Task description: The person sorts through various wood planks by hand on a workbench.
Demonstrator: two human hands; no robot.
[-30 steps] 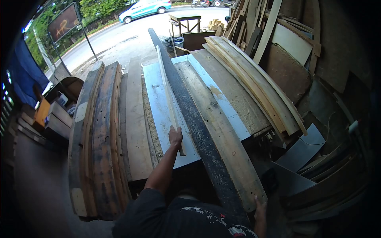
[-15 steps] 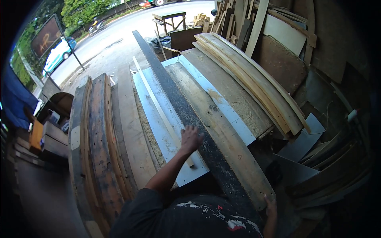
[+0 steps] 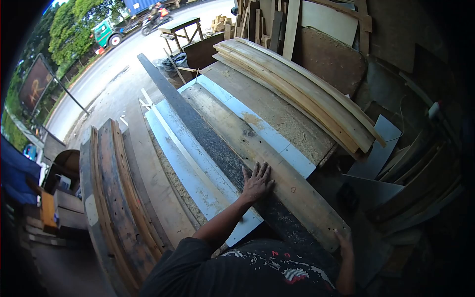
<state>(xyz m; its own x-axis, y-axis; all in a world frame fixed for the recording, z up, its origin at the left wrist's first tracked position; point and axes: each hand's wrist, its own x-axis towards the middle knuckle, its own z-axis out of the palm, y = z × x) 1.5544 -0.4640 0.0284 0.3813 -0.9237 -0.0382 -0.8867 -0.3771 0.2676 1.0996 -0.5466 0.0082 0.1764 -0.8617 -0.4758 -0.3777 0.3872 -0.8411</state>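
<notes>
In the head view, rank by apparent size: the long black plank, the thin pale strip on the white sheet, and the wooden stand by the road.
1. Long black plank, under the left hand.
2. Thin pale strip.
3. Wooden stand; it is farthest from the camera, so its true size is unsure.

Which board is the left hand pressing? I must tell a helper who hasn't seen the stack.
On the pale sheet in the middle lies a long black plank, running toward the road. The left hand lies flat on it. It is the only black board, beside a lighter brown plank.
</notes>
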